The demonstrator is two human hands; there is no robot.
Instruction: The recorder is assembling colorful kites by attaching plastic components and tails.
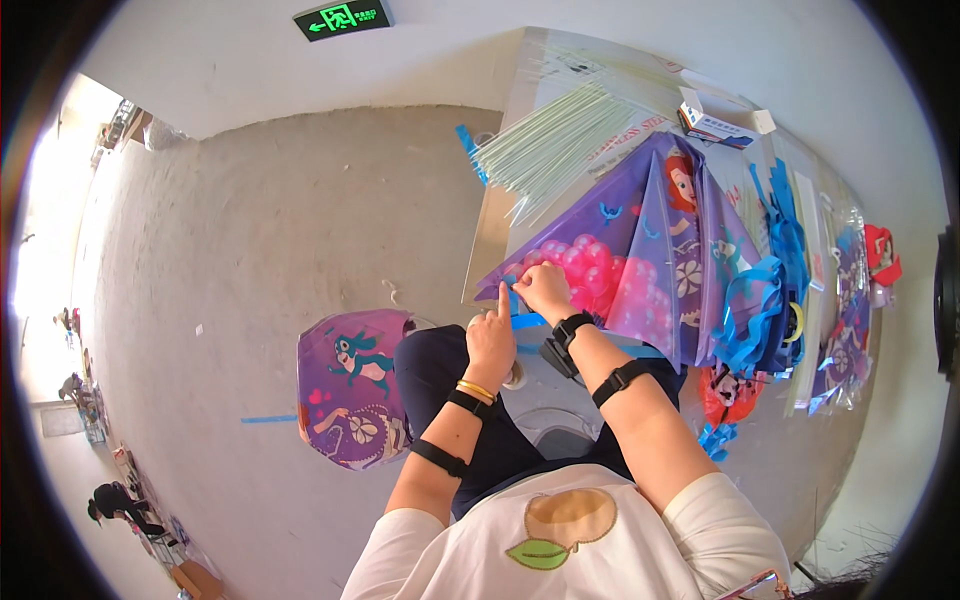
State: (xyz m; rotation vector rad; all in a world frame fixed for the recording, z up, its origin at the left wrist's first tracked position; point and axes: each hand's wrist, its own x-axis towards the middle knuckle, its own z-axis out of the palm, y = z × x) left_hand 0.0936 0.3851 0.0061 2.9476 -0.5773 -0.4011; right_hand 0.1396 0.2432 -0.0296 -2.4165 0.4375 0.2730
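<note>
On the table (488, 243), a sheet (640, 240) spreads rightward from the near left corner, where the left hand (490, 340) and the right hand (543, 292) are at its tip. Behind the sheet lies a bundle of rods (560, 138), their left ends at the left edge. A box (718, 115) sits by the far edge, right of the rods. Ribbons (785, 222) lie right of the sheet, a roll (796, 322) just beside them; a wrapped package (846, 325) is farther right. Left of the left knee (428, 358) is a second sheet (355, 385), apart from the table.
</note>
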